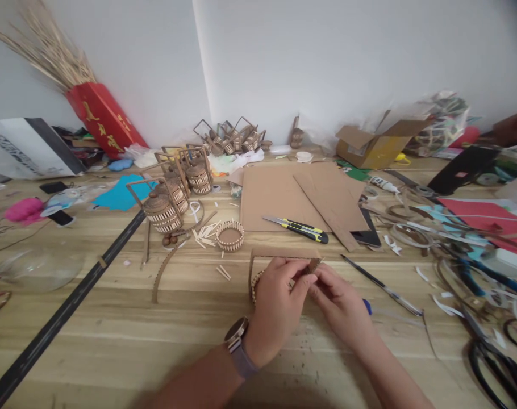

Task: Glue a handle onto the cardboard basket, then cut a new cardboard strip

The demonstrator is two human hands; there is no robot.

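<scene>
At the near middle of the table, my left hand [279, 304], with a watch [237, 329] on its wrist, is closed around a bent cardboard strip [284, 253]. The strip forms a squared arch, like the handles on the finished baskets. My right hand [341, 301] pinches the arch's right end, and the fingertips of both hands meet there. A small round slatted basket piece [254, 287] shows partly behind my left hand, which hides most of it. Beyond sits a slatted ring basket [230, 236] beside loose wooden sticks [205, 234].
A yellow-black utility knife [301, 228] lies on cardboard sheets [271, 196] ahead. Handled miniature baskets [162, 213] stand at left. A pen-like tool [382, 284], scissors [488, 352] and paper scraps lie at right. A black strip [71, 312] crosses the left side.
</scene>
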